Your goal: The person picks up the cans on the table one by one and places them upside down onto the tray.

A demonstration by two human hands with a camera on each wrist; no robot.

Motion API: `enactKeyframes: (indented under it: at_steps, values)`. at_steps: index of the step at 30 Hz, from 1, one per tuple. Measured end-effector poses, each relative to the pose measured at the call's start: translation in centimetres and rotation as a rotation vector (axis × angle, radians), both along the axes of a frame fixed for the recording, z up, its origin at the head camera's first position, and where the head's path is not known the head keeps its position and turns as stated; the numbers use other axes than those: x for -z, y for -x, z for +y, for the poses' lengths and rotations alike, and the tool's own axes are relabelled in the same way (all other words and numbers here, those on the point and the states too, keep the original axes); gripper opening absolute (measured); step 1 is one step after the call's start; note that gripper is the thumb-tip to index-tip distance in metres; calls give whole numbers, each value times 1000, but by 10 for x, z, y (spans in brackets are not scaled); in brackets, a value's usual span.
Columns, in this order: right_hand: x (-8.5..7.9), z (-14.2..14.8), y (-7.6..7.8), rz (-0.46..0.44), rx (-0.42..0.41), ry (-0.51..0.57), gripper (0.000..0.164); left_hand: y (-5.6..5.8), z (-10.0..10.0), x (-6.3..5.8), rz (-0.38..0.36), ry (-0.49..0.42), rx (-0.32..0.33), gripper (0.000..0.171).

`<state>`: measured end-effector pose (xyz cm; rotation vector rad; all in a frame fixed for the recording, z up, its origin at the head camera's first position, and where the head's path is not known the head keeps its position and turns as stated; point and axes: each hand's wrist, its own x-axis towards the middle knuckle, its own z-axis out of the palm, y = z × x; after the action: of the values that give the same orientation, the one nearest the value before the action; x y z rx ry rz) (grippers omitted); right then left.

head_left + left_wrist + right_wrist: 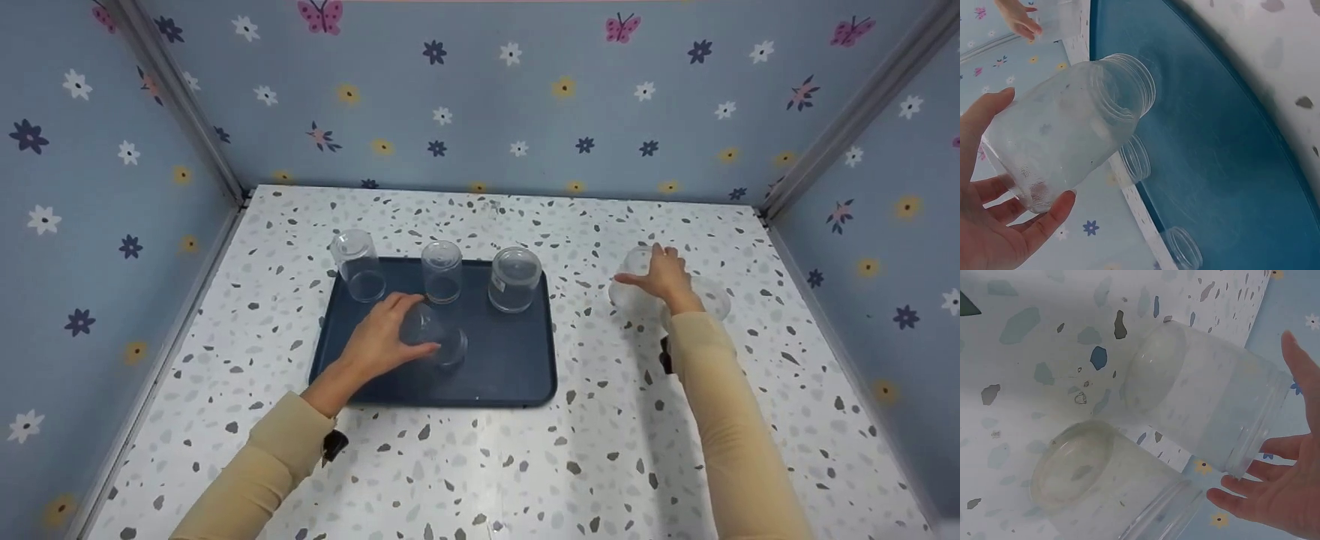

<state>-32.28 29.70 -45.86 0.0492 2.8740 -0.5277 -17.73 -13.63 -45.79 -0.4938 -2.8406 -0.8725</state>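
My left hand (379, 337) holds a clear jar (1067, 118) by its base end, thumb on one side and fingers on the other. The jar's threaded mouth points down at the dark blue tray (510, 367); whether the rim touches it I cannot tell. Over on the right, my right hand (664, 274) is at the top of another clear jar (1196, 394), which stands mouth up on the speckled table. Its thumb and fingers are spread about the rim, and contact is unclear. Close beside stands a second upright jar (1129, 478).
Three clear jars stand mouth down along the tray's far edge: a left one (360, 266), a middle one (442, 274) and a right one (515, 281). Flower-patterned panels (480, 97) wall the speckled table (487, 457) at the back and both sides.
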Motion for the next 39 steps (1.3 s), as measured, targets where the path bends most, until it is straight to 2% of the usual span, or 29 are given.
enactKeyframes:
  at_steps: [9,14,21,30,39]
  values:
    - [-6,-9,3,31,41,18,99,-6,-21,-9,2,59,-25,73]
    - [-5,-11,5,27,69,-14,92,-7,-30,-11,-6,101,-29,74]
    - [-6,-12,7,8,103,-48,79,-5,-42,-20,-81,159,-45,76]
    - [-8,-11,9,8,104,-90,77,-3,-54,-31,-154,234,-67,75]
    - [-8,-11,9,50,91,-109,72,0,-68,-37,-224,268,-98,75]
